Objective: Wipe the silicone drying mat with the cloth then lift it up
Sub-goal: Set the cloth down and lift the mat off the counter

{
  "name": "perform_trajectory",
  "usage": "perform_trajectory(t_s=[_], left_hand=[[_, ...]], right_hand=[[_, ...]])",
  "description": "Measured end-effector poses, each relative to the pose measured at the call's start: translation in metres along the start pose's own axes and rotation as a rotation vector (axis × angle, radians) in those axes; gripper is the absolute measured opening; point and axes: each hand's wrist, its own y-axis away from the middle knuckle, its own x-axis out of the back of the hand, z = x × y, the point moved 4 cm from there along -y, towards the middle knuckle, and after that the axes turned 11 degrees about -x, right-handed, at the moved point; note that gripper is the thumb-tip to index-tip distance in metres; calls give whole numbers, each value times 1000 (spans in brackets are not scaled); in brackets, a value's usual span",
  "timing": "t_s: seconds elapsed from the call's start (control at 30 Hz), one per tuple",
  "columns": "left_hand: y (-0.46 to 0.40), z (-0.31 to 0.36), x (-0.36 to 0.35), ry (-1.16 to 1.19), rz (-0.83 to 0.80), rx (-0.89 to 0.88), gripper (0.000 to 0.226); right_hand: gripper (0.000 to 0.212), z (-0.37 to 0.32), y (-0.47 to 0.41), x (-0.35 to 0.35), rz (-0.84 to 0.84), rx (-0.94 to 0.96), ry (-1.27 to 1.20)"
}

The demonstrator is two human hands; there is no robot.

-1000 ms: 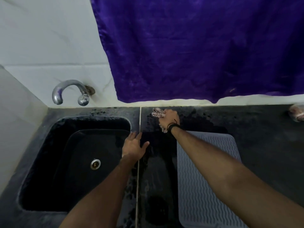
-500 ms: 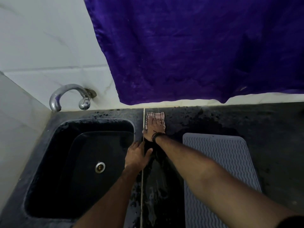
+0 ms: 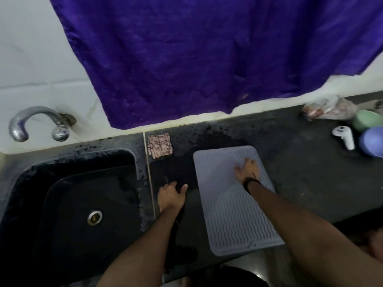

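Note:
The grey ribbed silicone drying mat [image 3: 230,208] lies flat on the dark counter [image 3: 300,183], right of the sink. My right hand [image 3: 247,169] rests on the mat's far half, fingers spread, holding nothing. The folded checked cloth [image 3: 160,145] lies by itself at the back of the counter, near the wall and left of the mat. My left hand [image 3: 171,195] lies flat on the wet counter just left of the mat, fingers apart and empty.
A black sink [image 3: 78,208] with a chrome tap [image 3: 39,123] fills the left side. A purple cloth [image 3: 207,54] hangs on the wall behind. At the far right stand a plastic bag [image 3: 327,110], a white controller [image 3: 345,137], a green cup [image 3: 364,120] and a blue cup [image 3: 372,141].
My right hand let go of the checked cloth at the back of the counter and moved right onto the mat. The left hand stayed in place. The view shifted right.

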Motion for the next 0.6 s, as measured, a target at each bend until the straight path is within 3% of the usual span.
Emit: perform_trajectory(t_s=[0.1, 0.23, 0.3, 0.4, 0.5, 0.6], left_hand=[[17, 15, -17, 71, -15, 28, 61], [24, 38, -36, 181, -114, 32, 65], [25, 54, -47, 323, -182, 84, 68], [27, 71, -63, 504, -244, 185, 70], [29, 79, -72, 622, -184, 293, 64], [30, 86, -73, 681, -108, 345, 51]], right_hand=[[65, 66, -4, 13, 41, -162, -13], [78, 113, -5, 12, -107, -320, -51], [78, 120, -8, 14, -184, -280, -102], [52, 122, -10, 20, -242, -134, -154], [37, 126, -12, 25, -224, -17, -211], [36, 130, -15, 27, -237, 38, -220]])
